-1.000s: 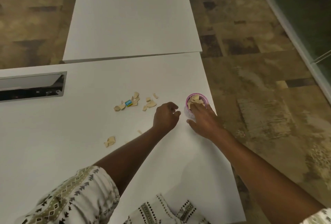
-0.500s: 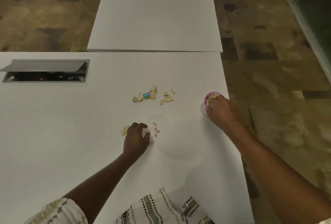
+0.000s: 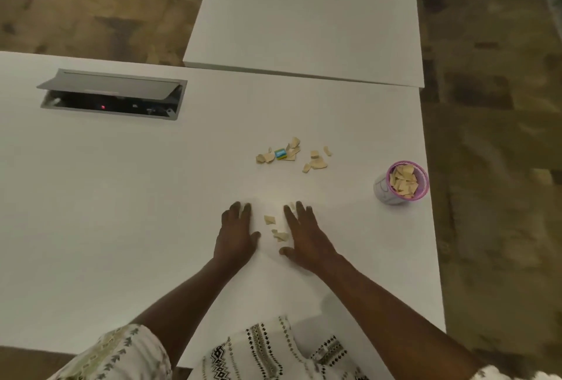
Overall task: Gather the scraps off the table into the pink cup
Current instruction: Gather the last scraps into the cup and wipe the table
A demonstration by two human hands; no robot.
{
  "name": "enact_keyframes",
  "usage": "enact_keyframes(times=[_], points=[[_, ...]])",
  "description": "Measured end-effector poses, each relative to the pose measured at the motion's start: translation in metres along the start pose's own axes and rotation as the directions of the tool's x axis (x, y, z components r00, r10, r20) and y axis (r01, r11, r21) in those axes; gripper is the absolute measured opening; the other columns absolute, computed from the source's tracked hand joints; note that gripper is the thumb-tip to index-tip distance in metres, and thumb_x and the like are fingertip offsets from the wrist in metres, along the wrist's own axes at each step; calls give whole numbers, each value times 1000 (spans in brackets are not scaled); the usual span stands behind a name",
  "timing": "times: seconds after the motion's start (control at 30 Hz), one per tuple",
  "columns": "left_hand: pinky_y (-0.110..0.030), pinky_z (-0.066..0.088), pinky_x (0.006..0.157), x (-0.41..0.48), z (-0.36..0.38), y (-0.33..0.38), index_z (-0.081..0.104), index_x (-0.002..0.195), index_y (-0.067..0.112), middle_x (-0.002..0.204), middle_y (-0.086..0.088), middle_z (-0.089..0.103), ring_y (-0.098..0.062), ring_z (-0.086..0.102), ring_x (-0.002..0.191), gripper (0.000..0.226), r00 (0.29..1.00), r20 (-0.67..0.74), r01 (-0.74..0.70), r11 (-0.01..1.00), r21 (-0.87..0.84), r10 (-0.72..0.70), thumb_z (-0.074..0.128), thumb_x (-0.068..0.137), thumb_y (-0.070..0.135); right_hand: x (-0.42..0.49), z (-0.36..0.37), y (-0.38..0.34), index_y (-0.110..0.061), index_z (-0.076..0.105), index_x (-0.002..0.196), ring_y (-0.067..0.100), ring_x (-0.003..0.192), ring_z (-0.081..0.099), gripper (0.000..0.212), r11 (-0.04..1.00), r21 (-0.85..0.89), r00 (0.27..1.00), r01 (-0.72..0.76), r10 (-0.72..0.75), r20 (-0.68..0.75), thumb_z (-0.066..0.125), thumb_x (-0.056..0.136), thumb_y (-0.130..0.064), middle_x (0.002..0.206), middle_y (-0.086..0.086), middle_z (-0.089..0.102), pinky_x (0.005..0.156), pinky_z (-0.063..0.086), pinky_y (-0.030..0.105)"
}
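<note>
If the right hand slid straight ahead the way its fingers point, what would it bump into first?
Probably the far scrap cluster: the right hand points away and slightly left, with bare table between. The pink cup stands off right.

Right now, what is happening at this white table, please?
A person is clearing tan scraps off the table. Both hands lie flat, left hand and right hand, with a few scraps between them. A larger pile with a small blue piece lies farther away. The pink cup near the right edge already holds scraps.
</note>
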State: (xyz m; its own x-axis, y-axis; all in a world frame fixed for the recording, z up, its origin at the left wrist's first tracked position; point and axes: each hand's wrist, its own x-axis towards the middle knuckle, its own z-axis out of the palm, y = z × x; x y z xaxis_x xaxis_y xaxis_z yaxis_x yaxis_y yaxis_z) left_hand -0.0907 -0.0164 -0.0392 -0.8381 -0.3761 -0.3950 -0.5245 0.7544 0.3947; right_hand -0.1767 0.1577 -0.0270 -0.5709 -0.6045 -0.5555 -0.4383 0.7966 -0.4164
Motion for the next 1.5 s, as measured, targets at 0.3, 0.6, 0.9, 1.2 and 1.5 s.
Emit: enact_keyframes(times=[0.3, 0.6, 0.9, 1.2, 1.5], points=[[-37, 52, 90, 6, 5, 0, 43, 146, 12, 137, -13, 47, -30, 48, 120, 52, 995, -42, -95, 995, -25, 94, 49, 94, 6, 16, 17, -13, -20, 11, 158, 34, 152, -9, 77, 930, -187, 947, 317, -321, 7, 38, 93, 10, 166, 8, -9, 94, 50, 44], [-36, 48, 59, 20, 0, 1, 57, 108, 8, 103, -8, 51, -26, 51, 93, 18, 975, 3, -219, 962, 163, 222, 58, 90, 11, 26, 24, 5, -3, 62, 103, 32, 90, 62, 28, 713, -502, 786, 489, -610, -99, 41, 85, 3, 105, 16, 62, 52, 53, 32], [-38, 48, 59, 40, 0, 12, 54, 92, 9, 93, -8, 52, -25, 50, 83, 6, 967, 28, -255, 948, 193, 254, 54, 89, 4, 33, 8, -10, -13, 66, 89, 23, 74, 59, 31, 821, -389, 817, 417, -527, -236, 37, 81, -5, 85, 5, 63, 47, 34, 26], [-36, 57, 71, 67, -19, 35, 69, 79, 10, 78, -5, 72, -22, 68, 71, 12, 979, -26, 167, 870, -464, -201, 64, 89, 14, 47, -53, 25, -17, 75, 86, -5, 73, 57, 11, 792, 610, 873, -15, 308, -378, 68, 85, -9, 89, -10, 73, 69, 38, 1], [-11, 48, 54, 84, -29, 149, 70, 86, 12, 73, 5, 71, -11, 71, 63, 5, 989, 122, 146, 707, -692, -85, 67, 90, 14, -9, -125, 95, -19, 74, 94, 21, 89, 68, 12, 599, 797, 699, 77, 538, -471, 71, 88, -10, 94, -6, 74, 80, 55, 29]])
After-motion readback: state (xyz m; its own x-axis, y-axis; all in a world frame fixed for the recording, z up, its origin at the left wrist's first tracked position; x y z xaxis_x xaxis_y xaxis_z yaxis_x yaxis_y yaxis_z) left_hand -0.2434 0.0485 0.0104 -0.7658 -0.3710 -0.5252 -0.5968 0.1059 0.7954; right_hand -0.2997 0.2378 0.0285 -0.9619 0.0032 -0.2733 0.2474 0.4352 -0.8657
